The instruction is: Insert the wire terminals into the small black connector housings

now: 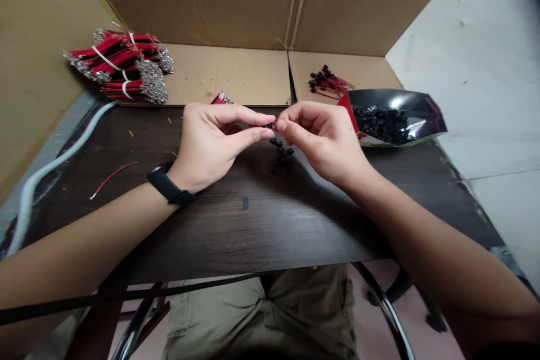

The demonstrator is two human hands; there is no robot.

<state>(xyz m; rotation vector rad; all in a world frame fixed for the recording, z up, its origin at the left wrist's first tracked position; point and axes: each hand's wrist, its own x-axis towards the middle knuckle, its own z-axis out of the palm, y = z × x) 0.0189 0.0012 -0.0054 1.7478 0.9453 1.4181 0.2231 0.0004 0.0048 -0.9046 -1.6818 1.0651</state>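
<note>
Over the middle of the dark table, my left hand (223, 135) pinches a small black connector (270, 125) between thumb and forefinger. My right hand (318, 132) meets it from the other side, its thumb and forefinger closed on a short bit of red wire (275, 124) at the connector's end. Most of that wire is hidden by the fingers. Several loose black connectors (283, 157) lie on the table just below the fingertips. Behind my left hand, the ends of a small bunch of red and black wires (221, 98) show.
Tied bundles of red and black wires (126, 64) lie at the back left. Wires with black connectors (329, 81) rest on cardboard (228, 70) at the back right, beside an open packet (422, 118) of black connectors. One red wire (112, 177) and a white cable (54, 163) are at left.
</note>
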